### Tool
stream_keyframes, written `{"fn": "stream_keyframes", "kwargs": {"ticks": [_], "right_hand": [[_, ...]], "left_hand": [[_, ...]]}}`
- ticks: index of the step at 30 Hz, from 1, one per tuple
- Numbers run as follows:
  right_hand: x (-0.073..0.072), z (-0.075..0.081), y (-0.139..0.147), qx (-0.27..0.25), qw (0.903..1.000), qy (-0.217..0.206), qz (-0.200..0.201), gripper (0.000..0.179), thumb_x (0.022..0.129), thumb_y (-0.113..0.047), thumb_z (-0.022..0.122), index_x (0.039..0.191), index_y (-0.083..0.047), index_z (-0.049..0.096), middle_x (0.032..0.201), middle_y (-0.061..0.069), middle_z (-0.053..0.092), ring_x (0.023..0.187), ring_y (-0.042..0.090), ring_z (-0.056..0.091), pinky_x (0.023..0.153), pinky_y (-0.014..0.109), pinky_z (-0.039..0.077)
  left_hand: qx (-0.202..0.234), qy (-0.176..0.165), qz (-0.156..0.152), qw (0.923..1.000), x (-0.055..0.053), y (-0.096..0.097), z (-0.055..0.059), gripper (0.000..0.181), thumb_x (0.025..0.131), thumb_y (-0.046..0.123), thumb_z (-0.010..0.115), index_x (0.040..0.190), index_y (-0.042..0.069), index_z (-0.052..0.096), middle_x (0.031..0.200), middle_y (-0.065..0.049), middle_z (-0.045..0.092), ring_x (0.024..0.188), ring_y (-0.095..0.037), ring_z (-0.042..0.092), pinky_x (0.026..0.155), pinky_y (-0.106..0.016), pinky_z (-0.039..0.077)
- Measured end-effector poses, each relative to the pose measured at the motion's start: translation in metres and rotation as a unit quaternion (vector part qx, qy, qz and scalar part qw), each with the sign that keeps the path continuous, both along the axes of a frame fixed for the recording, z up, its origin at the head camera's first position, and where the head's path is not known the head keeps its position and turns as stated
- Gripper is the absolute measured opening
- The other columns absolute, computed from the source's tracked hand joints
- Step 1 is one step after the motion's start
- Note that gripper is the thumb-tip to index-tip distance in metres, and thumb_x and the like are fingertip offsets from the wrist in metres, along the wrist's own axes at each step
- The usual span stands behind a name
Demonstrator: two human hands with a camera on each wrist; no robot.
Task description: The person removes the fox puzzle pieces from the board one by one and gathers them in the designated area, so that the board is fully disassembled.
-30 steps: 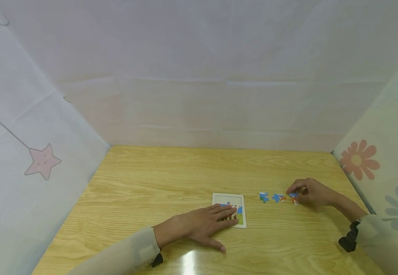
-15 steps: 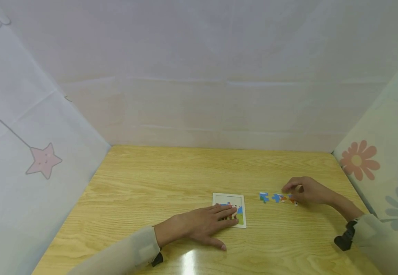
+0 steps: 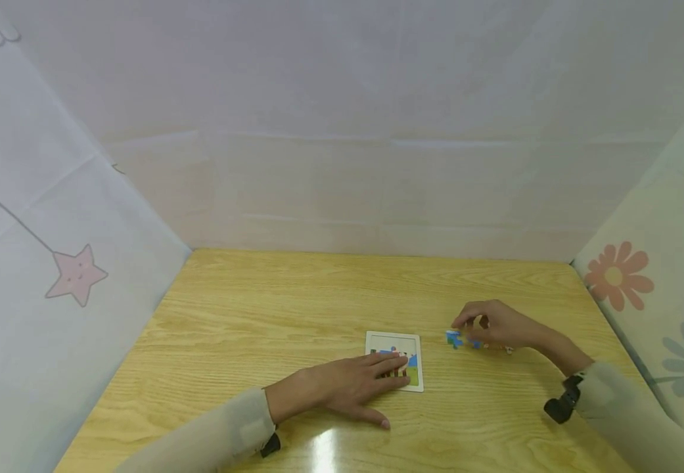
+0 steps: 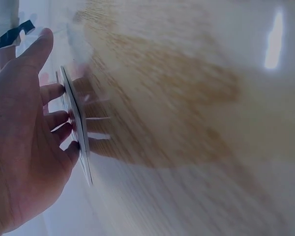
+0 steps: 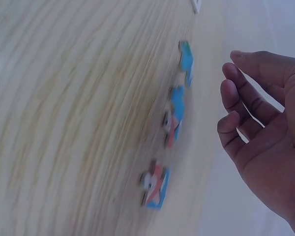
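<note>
White-framed puzzle point(image 3: 386, 343), partly under left hand point(image 3: 350, 387), pieces point(image 5: 177, 102) blurred

soft light fills the head view, and a white shine point(image 3: 324, 450) sits on the table point(image 3: 259, 302). the wrist views look blue and dim; the right one's puzzle pieces point(image 5: 177, 102) are blurry.

On the tabletop point(image 3: 229, 315), three puzzle pieces point(image 5: 176, 102) lie in a row between the tray point(image 3: 392, 335) and the right edge.
</note>
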State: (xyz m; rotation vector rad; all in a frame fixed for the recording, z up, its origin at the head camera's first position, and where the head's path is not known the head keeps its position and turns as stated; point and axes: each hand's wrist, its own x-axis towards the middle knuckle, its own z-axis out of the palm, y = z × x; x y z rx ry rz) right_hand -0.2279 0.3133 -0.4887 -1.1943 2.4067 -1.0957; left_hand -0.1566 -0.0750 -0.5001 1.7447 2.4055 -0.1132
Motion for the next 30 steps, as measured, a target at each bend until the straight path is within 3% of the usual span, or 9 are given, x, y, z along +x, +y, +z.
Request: {"fn": "stream_keyframes", "kwargs": {"ticks": [10, 17, 30], "right_hand": [[-0.003, 0.007, -0.038, 0.003, 0.9997, -0.018, 0.014, 0.023, 0.101, 0.003, 0.069, 0.121, -0.005, 0.075, 0.111, 0.015, 0.072, 0.089, 0.024, 0.068, 0.064, 0.029, 0.053], [-0.005, 0.007, -0.064, 0.002, 0.9994, -0.006, 0.034, 0.023, 0.1, 0.003, 0.07, 0.121, -0.005, 0.077, 0.108, 0.013, 0.074, 0.086, 0.012, 0.066, 0.062, 0.028, 0.052], [-0.005, 0.004, -0.104, 0.015, 0.9993, -0.004, 0.033, 0.021, 0.1, 0.0, 0.071, 0.12, -0.004, 0.077, 0.104, 0.01, 0.075, 0.086, 0.006, 0.064, 0.067, 0.027, 0.052]], "left_hand": [[0.005, -0.009, -0.001, 0.9999, 0.0, -0.002, 0.001, 0.083, 0.106, 0.072, 0.035, 0.17, 0.02, 0.025, 0.178, -0.009, 0.011, 0.163, -0.027, 0.016, 0.129, -0.04, 0.028], [0.025, 0.016, -0.017, 0.9994, 0.004, -0.008, 0.002, 0.084, 0.105, 0.072, 0.037, 0.169, 0.019, 0.029, 0.177, -0.011, 0.016, 0.162, -0.028, 0.021, 0.129, -0.041, 0.028], [0.022, 0.017, -0.025, 0.9993, 0.012, -0.016, 0.006, 0.082, 0.107, 0.071, 0.034, 0.169, 0.018, 0.03, 0.178, -0.008, 0.013, 0.163, -0.027, 0.018, 0.129, -0.037, 0.028]]}}
